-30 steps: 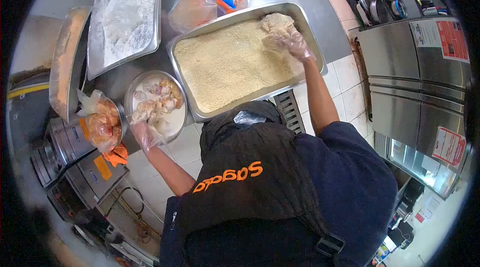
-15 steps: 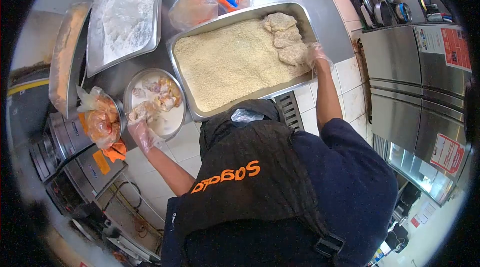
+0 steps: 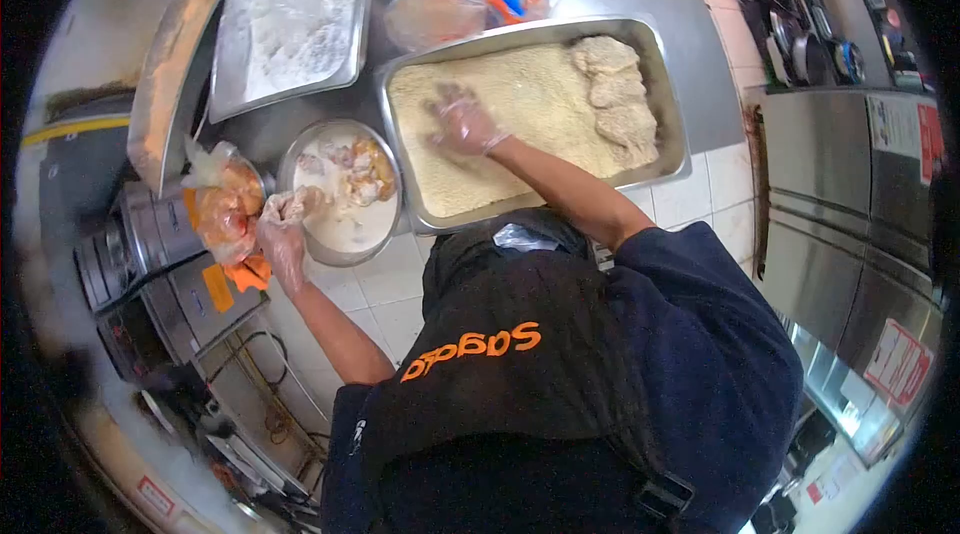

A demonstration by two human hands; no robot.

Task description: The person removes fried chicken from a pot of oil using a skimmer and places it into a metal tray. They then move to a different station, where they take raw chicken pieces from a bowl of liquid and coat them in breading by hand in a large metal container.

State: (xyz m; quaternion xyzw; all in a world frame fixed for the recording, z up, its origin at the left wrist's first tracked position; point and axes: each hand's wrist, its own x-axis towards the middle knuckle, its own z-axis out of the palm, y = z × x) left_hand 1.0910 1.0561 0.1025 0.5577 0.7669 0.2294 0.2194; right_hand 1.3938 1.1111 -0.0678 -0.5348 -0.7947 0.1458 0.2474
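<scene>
My right hand (image 3: 466, 124), in a clear plastic glove, lies with its fingers spread on the breadcrumbs (image 3: 530, 84) in a deep steel tray (image 3: 672, 124). Motion smears its fingertips a little. Along the tray's right end sit several crumb-coated pieces of meat (image 3: 617, 94). My left hand (image 3: 282, 239), also gloved, is closed on a wet piece of raw meat (image 3: 292, 205) at the left rim of a round steel bowl (image 3: 388, 224). The bowl contains milky white liquid (image 3: 340, 229) and more raw meat pieces (image 3: 368, 174).
Behind the bowl stands a tray of white flour (image 3: 300, 14), with a tray of orange-brown powder (image 3: 180, 64) to its left. A plastic bag of orange-red food (image 3: 228, 214) sits left of the bowl. More plastic bags (image 3: 450, 9) lie beyond the crumb tray.
My right hand has moved left from the tray's right end onto the middle-left crumbs. My left hand has lifted the meat piece from the liquid toward the bowl's rim. The view has shifted slightly.
</scene>
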